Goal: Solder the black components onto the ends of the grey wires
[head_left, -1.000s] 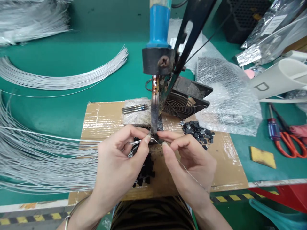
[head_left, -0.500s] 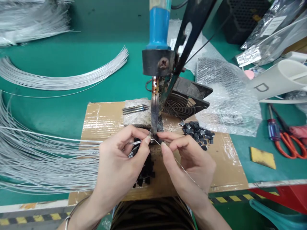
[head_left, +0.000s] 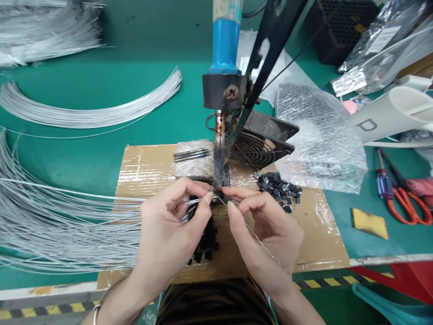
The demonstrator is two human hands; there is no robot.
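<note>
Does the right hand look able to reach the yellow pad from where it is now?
Probably yes: between the right hand and the yellow pad I see only flat cardboard and green tabletop. However, its fingertips hold a thin wire.

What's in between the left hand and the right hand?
In the head view, between the left hand and right hand are a metal tip pointing down, a thin wire, and, lower down, black pieces and brown cardboard.
</note>
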